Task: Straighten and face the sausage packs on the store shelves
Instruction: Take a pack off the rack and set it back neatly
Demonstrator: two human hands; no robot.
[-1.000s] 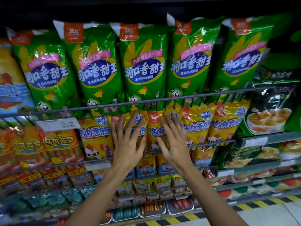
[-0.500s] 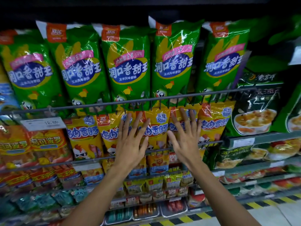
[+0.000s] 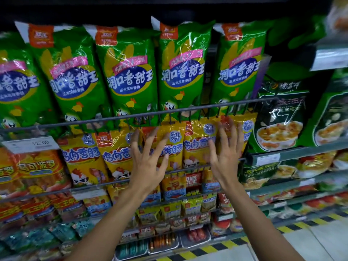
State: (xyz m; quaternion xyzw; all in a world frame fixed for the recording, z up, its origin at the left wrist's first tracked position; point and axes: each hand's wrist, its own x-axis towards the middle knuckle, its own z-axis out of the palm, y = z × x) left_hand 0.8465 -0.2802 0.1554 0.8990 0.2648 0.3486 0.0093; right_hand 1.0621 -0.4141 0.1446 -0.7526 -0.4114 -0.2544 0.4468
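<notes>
Yellow sausage packs (image 3: 170,147) stand packed edge to edge behind a wire rail (image 3: 131,117), gapless.

Tall glossy green plastic sausage packs (image 3: 130,76), top row: orange corner labels, pink banners, blue ovals with white lettering, yellow corn. Yellow plastic sausage packs (image 3: 82,159) at 6 o'clock below: blue-and-white lettering, red corners. Floor edge (image 3: 222,248): yellow-black diagonal hazard stripes.

two bare forearms enter from 6 o'clock, no sleeves in view. left hand (image 3: 148,162) and right hand (image 3: 227,157): no gloves, rings or watch.
</notes>
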